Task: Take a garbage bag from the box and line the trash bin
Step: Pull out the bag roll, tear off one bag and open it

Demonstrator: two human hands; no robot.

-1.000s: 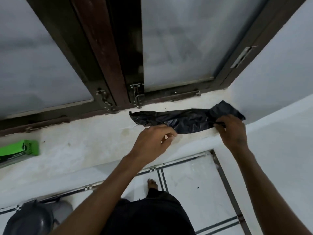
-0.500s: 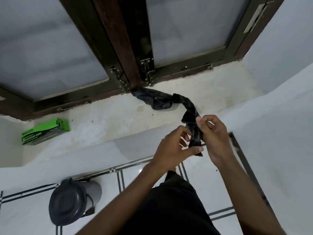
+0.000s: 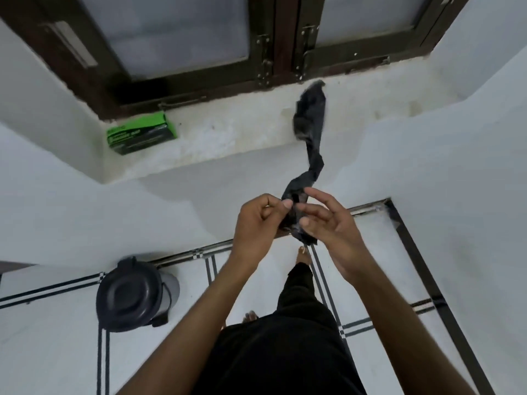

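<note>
A folded black garbage bag [image 3: 311,121] trails from the white window sill [image 3: 228,138] down to my hands. My left hand [image 3: 258,220] pinches its near end between thumb and fingers. My right hand [image 3: 328,220] has its fingers spread beside the same end, fingertips touching the plastic. The green garbage bag box [image 3: 139,133] lies on the sill at the left. A grey trash bin [image 3: 134,292] with a closed dark lid stands on the floor below the sill, to my left.
Dark wooden window frames [image 3: 268,52] with latches rise behind the sill. The floor is white tile with dark stripe lines [image 3: 322,269]. My legs in black trousers and bare feet stand by the wall, with a white wall corner at right.
The bag has been pulled off the sill toward me and now hangs stretched lengthwise. Both hands have come down and together at its end. The view has tilted down, showing the whole bin.
</note>
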